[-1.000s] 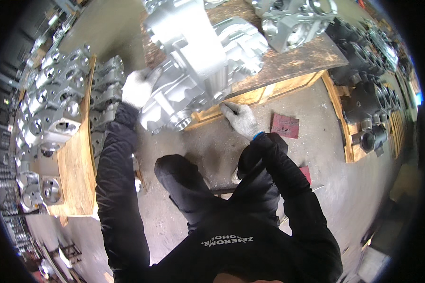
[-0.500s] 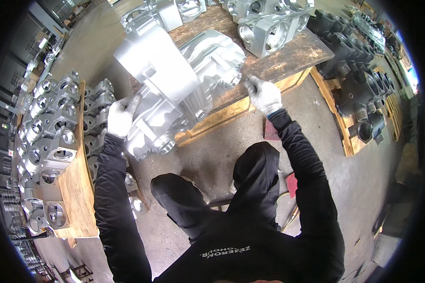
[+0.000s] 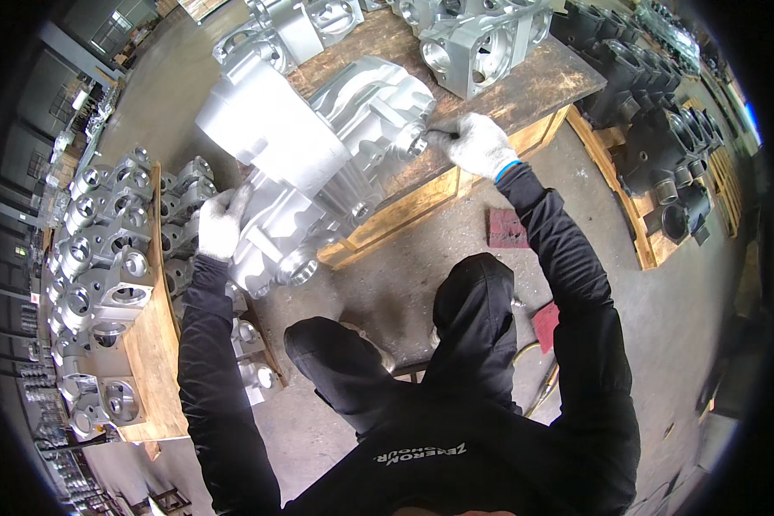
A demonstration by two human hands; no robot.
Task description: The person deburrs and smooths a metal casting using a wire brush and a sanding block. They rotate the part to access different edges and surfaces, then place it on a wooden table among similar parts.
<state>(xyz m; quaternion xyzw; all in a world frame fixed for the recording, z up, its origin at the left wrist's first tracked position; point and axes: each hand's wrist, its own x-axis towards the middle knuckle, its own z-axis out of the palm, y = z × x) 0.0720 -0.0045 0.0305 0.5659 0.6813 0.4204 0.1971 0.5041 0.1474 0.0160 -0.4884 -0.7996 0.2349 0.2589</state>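
A large silver metal casting (image 3: 275, 138) with a wide cylindrical body and round ports lies tilted across the near left part of the worktable. My left hand (image 3: 221, 225), in a white glove, grips its left edge, thumb against the metal. My right hand (image 3: 483, 146), gloved too, is closed in a pinch beside the ringed port (image 3: 413, 139) at the casting's right end. Something small and dark shows at those fingertips; its kind cannot be made out.
More silver castings (image 3: 482, 52) stand on the wooden tabletop (image 3: 546, 86). To the left, a wooden pallet (image 3: 156, 361) carries rows of silver castings. Black castings (image 3: 662, 155) fill a pallet on the right. Red blocks (image 3: 507, 228) and a hose (image 3: 542, 391) lie on the floor.
My right hand has moved a little up and left toward the ringed port, and its fingers have closed into a pinch. My left hand stays on the casting. The view has shifted slightly.
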